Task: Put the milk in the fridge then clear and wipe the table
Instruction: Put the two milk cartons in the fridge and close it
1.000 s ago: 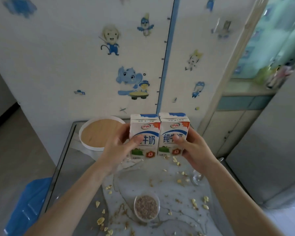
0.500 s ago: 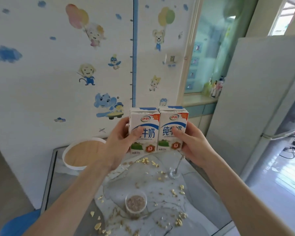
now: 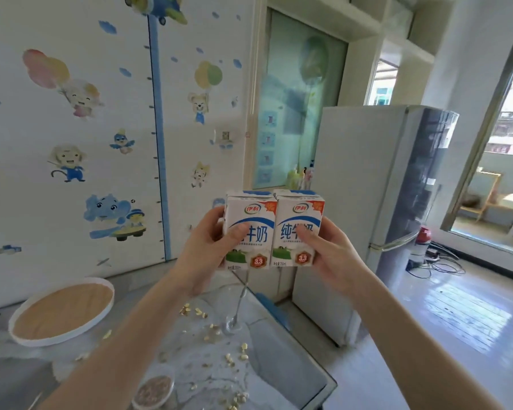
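Swinging right now, the fridge (image 3: pixel 367 202) has come fully into view. My left hand (image 3: pixel 202 247) wraps the left milk carton (image 3: pixel 249 229), my right hand (image 3: pixel 335 255) the right milk carton (image 3: pixel 298 226); both are upright, sides touching, above the table's (image 3: pixel 293 377) far edge. The fridge stands ahead-right, nearer my right hand, and its door looks closed.

White wall (image 3: pixel 57 25) w/ cartoon animal stickers (image 3: pixel 107 211) & a blue height chart (image 3: pixel 159 143); greenish glass door (image 3: pixel 296 99) in the middle; big window (image 3: pixel 504 179) on rt; sun patch (image 3: pixel 471 318) on shiny floor (image 3: pixel 421 371); wires (image 3: pixel 440 266) near window.
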